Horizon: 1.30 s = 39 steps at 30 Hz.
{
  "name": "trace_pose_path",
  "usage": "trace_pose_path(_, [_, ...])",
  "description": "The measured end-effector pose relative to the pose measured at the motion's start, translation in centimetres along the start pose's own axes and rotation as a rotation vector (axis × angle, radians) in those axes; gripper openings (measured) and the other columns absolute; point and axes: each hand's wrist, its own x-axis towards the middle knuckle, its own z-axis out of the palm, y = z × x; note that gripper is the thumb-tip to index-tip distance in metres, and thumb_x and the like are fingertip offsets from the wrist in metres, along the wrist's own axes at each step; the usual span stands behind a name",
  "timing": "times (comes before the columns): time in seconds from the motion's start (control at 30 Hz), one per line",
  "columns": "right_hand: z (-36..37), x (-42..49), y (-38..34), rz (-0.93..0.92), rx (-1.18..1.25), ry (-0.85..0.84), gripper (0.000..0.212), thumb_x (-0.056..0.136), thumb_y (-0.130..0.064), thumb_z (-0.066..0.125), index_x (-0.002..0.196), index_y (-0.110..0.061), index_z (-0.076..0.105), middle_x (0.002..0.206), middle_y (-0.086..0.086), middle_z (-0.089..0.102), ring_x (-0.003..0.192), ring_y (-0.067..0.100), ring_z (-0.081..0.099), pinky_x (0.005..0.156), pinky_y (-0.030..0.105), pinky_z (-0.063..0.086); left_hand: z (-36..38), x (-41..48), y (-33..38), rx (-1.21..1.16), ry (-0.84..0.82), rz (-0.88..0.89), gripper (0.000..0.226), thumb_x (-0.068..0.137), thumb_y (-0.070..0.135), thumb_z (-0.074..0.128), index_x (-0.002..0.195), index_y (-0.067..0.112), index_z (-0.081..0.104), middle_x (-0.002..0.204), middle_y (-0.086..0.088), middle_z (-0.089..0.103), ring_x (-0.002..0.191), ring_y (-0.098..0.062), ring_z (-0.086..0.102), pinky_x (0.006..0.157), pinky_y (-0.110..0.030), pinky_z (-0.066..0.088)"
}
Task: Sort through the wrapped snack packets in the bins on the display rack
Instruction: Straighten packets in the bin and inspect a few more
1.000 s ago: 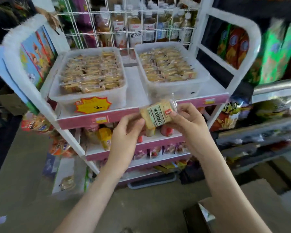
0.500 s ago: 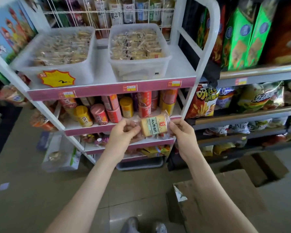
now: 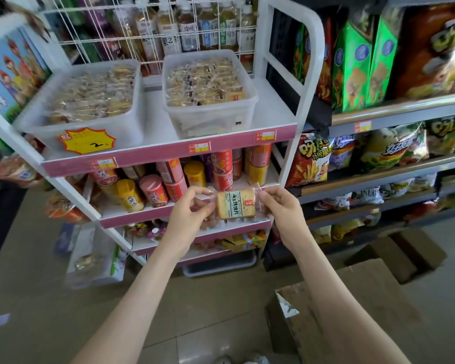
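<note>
Both hands hold one wrapped snack packet (image 3: 234, 204) in the air, just in front of the right end of the second shelf's front edge. The left hand (image 3: 188, 214) has its grip closed in a pinch on the clear wrapper's left end. The right hand (image 3: 283, 208) pinches the right end the same way, so the packet lies flat between them with its printed label facing up.

On the top shelf of the display rack (image 3: 153, 155) stand two clear bins. The left bin (image 3: 126, 127), with a yellow star label (image 3: 88, 140) on its front, sits at the front left corner. The right bin (image 3: 210, 124) stands beside it, toward the right edge. Both are heaped with packets, blurred but seemingly of a similar kind. Cans (image 3: 153, 191) crowd the second shelf behind the hands.
</note>
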Motion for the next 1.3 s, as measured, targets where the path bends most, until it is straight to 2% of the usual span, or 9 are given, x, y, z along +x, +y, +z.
trace_pose_path(0.2, [0.9, -0.4, 0.4, -0.015, 0.018, 0.097, 0.009, 0.094, -0.016, 0.058, 0.090, -0.012, 0.065, 0.085, 0.016, 0.067, 0.078, 0.025, 0.061, 0.080, 0.049, 0.053, -0.2, 0.4, 0.0, 0.021, 0.017, 0.003, 0.009, 0.094, 0.012, 0.061, 0.096, 0.021, 0.061, 0.089, -0.006, 0.062, 0.084, -0.027, 0.067, 0.061, -0.030, 0.056])
trace_pose_path(0.33, [1.2, -0.4, -0.3, -0.030, 0.015, 0.085, 0.011, 0.095, -0.019, 0.057, 0.094, -0.010, 0.063, 0.093, 0.028, 0.063, 0.080, 0.030, 0.058, 0.082, 0.056, 0.051, -0.2, 0.7, 0.0, 0.067, 0.039, 0.011, 0.016, 0.095, 0.011, 0.058, 0.108, 0.019, 0.062, 0.085, 0.000, 0.061, 0.074, -0.009, 0.064, 0.053, -0.014, 0.046])
trace_pose_path(0.53, [2.2, -0.7, -2.4, -0.104, 0.018, -0.017, 0.009, 0.096, -0.019, 0.055, 0.093, -0.014, 0.061, 0.085, 0.014, 0.063, 0.078, 0.025, 0.056, 0.077, 0.046, 0.051, 0.2, -0.2, 1.4, 0.209, -0.021, 0.064, 0.041, 0.099, 0.029, 0.052, 0.139, 0.030, 0.043, 0.112, 0.018, 0.054, 0.097, -0.002, 0.055, 0.078, -0.023, 0.047])
trace_pose_path(0.67, [4.7, -1.5, -3.3, -0.191, -0.095, -0.154, 0.009, 0.097, -0.011, 0.051, 0.099, -0.010, 0.060, 0.091, 0.011, 0.065, 0.079, 0.026, 0.063, 0.070, 0.032, 0.055, 1.0, -1.3, 2.0, 0.018, -0.212, -0.002, 0.056, 0.090, 0.052, 0.055, 0.142, 0.036, 0.039, 0.133, 0.015, 0.051, 0.114, -0.001, 0.051, 0.094, -0.025, 0.044])
trace_pose_path(0.77, [6.0, -1.7, -3.5, -0.213, -0.155, -0.281, 0.021, 0.098, -0.006, 0.046, 0.107, -0.016, 0.062, 0.101, 0.004, 0.065, 0.090, 0.023, 0.064, 0.074, 0.036, 0.057, 0.4, -1.5, 1.5, -0.014, -0.123, 0.022, 0.055, 0.086, 0.041, 0.066, 0.135, 0.030, 0.043, 0.128, 0.009, 0.057, 0.104, 0.000, 0.058, 0.086, -0.022, 0.051])
trace_pose_path(0.87, [6.8, -1.5, -3.7, -0.217, -0.078, -0.334, 0.026, 0.098, -0.002, 0.043, 0.110, -0.014, 0.062, 0.094, -0.002, 0.066, 0.090, 0.015, 0.065, 0.076, 0.028, 0.055, -0.9, -1.8, 0.5, -0.123, -0.049, 0.014, 0.047, 0.085, 0.034, 0.069, 0.128, 0.031, 0.048, 0.121, 0.005, 0.062, 0.107, -0.010, 0.061, 0.088, -0.031, 0.054])
trace_pose_path(1.03, [8.4, -0.9, -3.0, -0.211, -0.031, -0.119, 0.024, 0.095, -0.005, 0.053, 0.109, -0.022, 0.061, 0.099, -0.006, 0.063, 0.091, 0.005, 0.061, 0.075, 0.022, 0.054, -3.1, -2.1, -0.1, -0.250, 0.012, -0.029, 0.040, 0.096, 0.007, 0.056, 0.122, 0.037, 0.052, 0.116, -0.005, 0.065, 0.097, -0.014, 0.067, 0.069, -0.023, 0.055])
trace_pose_path(1.17, [8.9, 0.2, -1.8, -0.055, -0.051, -0.096, 0.028, 0.093, -0.016, 0.060, 0.120, -0.022, 0.056, 0.110, -0.003, 0.060, 0.102, 0.011, 0.059, 0.086, 0.030, 0.055, -4.8, -2.2, -0.9, -0.420, 0.041, -0.102, 0.044, 0.096, -0.003, 0.050, 0.124, 0.029, 0.057, 0.113, -0.015, 0.067, 0.100, -0.024, 0.069, 0.084, -0.038, 0.058])
trace_pose_path(1.3, [9.5, 0.9, -0.9, 0.122, 0.043, -0.171, 0.022, 0.096, -0.019, 0.057, 0.115, -0.014, 0.064, 0.106, 0.004, 0.070, 0.100, 0.022, 0.066, 0.090, 0.040, 0.055, -5.8, -2.4, -1.5, -0.533, 0.054, -0.118, 0.043, 0.095, -0.005, 0.049, 0.118, 0.031, 0.059, 0.101, -0.005, 0.074, 0.101, -0.025, 0.069, 0.085, -0.038, 0.058])
